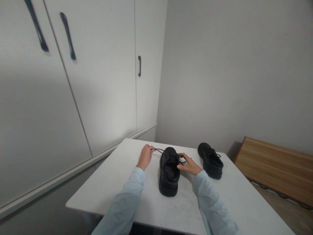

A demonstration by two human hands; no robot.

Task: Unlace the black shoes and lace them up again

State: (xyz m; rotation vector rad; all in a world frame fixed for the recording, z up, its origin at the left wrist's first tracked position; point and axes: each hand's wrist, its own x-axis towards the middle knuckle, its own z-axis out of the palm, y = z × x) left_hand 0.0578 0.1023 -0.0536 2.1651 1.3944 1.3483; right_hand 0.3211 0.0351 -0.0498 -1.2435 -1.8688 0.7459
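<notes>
On the white counter (pixel 110 192) a black shoe (pixel 169 174) stands heel toward the person. The left hand (pixel 146 156), at the shoe's ten o'clock, pinches a lace (pixel 160 150) pulled taut; the right hand (pixel 189 165) pinches lace at two o'clock. A second shoe (pixel 210 160) sits farther toward three o'clock.

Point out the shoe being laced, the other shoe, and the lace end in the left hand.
near shoe (pixel 169 178): head view, on its heel opening.
far shoe (pixel 210 160): head view, on its upper.
lace (pixel 159 150): head view, on the stretched strand.
</notes>
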